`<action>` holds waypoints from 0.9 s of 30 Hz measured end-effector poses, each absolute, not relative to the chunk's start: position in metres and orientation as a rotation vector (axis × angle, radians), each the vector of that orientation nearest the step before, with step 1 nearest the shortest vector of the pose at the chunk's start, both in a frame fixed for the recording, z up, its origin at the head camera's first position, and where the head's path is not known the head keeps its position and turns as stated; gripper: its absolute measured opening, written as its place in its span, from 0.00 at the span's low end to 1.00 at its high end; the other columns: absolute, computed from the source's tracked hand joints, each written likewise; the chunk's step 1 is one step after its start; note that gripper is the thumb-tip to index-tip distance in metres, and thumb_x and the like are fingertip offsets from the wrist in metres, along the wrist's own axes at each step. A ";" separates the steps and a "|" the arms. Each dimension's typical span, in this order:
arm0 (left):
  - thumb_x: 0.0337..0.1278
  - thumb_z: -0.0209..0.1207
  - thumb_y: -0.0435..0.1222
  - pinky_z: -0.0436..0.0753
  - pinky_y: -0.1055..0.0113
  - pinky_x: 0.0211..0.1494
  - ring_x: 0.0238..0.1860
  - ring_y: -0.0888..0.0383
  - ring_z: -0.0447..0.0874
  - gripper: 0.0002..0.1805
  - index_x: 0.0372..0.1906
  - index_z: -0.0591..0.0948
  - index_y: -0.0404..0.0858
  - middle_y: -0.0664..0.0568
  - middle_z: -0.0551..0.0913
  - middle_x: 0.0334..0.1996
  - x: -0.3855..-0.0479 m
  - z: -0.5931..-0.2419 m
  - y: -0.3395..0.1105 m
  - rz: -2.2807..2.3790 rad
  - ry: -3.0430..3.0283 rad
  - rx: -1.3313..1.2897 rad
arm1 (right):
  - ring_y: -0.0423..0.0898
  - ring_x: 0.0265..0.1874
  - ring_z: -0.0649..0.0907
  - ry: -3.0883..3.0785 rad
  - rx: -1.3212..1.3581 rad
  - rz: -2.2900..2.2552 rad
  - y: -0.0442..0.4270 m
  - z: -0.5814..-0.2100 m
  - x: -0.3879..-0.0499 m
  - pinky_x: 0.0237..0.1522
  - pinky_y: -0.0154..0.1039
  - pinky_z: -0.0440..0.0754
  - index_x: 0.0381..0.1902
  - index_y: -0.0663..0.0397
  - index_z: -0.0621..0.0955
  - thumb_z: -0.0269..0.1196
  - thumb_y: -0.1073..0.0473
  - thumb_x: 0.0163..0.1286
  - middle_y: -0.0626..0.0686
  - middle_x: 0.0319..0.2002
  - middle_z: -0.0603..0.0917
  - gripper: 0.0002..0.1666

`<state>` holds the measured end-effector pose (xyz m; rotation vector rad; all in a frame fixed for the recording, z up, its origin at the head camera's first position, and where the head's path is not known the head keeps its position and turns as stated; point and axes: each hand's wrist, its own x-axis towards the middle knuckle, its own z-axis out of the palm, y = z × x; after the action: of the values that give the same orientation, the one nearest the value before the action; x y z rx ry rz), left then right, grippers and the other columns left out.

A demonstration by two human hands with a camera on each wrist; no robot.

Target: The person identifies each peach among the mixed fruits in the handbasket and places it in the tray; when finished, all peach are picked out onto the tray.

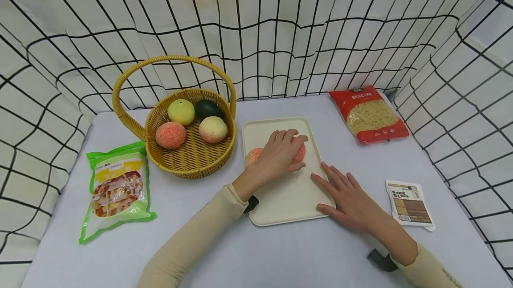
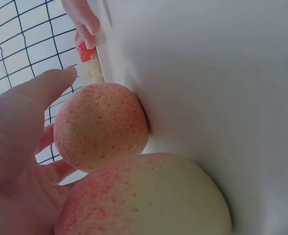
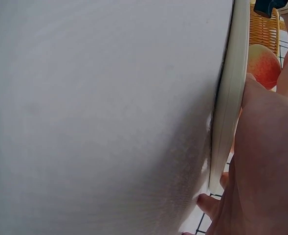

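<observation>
Two pink-speckled peaches lie on a cream rectangular tray point(image 1: 288, 199). My left hand point(image 1: 280, 152) curves its fingers round the right-hand peach point(image 1: 299, 151); in the left wrist view thumb and fingers stand about that peach point(image 2: 102, 126). The other peach point(image 1: 253, 156) is partly under the left wrist and looms large point(image 2: 148, 200) nearest that camera. My right hand point(image 1: 348, 199), fingers spread, rests at the tray's right edge, with fingertips on the rim. The right wrist view shows this hand point(image 3: 266, 161) along the tray's side wall point(image 3: 232, 88).
A wicker basket point(image 1: 192, 170) with several fruits stands at the back left, its tall handle raised. A green food bag point(image 1: 118, 190) lies left, a red pasta bag point(image 1: 370, 114) back right, a small white packet point(image 1: 410, 203) right. Black netting surrounds the table's back and sides.
</observation>
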<state>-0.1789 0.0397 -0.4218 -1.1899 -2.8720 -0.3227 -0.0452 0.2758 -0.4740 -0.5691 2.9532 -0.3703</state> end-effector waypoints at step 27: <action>0.63 0.71 0.59 0.55 0.41 0.87 0.79 0.43 0.67 0.42 0.76 0.71 0.49 0.45 0.71 0.76 -0.182 -0.397 -0.007 -0.436 -2.905 -1.068 | 0.63 0.85 0.57 2.950 -0.588 -0.384 0.274 -0.472 -0.045 0.77 0.79 0.58 0.86 0.28 0.58 0.60 0.29 0.75 0.54 0.88 0.50 0.48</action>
<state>-0.1816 -0.0068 -0.3970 -1.0684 -2.9050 -0.4361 -0.0454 0.2741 -0.4717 -0.5884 2.9496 -0.3843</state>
